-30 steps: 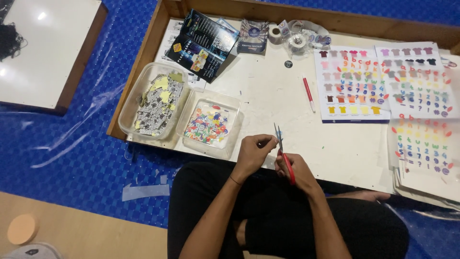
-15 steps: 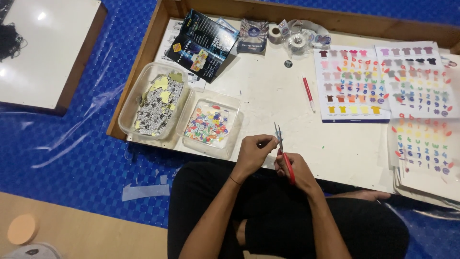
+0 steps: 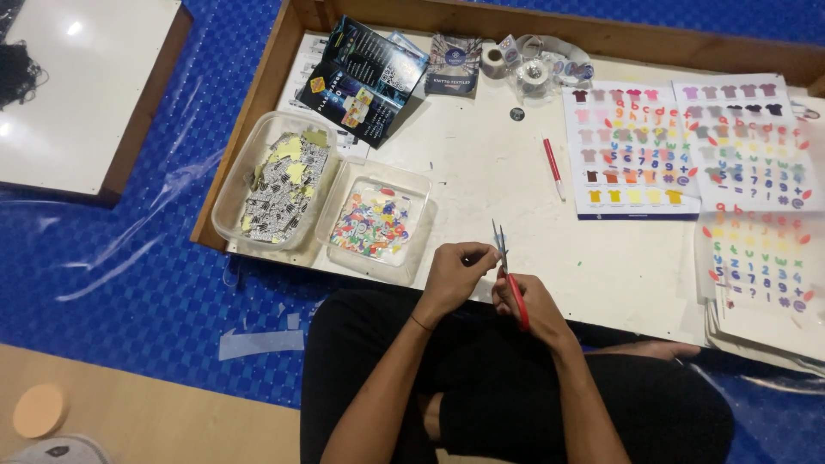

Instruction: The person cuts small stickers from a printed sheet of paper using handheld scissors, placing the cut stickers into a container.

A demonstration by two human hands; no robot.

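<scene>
While nothing is seen shifted since before, red-handled scissors are gripped by the curled right hand, blades up beside the pinched left hand; whatever is pinched is hidden.

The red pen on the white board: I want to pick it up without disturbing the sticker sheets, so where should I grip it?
Probably pinch the red pen at mid-barrel, coming from above with fingers on its left and right flanks. It lies flat and nearly lengthwise away from the person, with the bare board to its left and the sticker sheet just to its right.
</scene>
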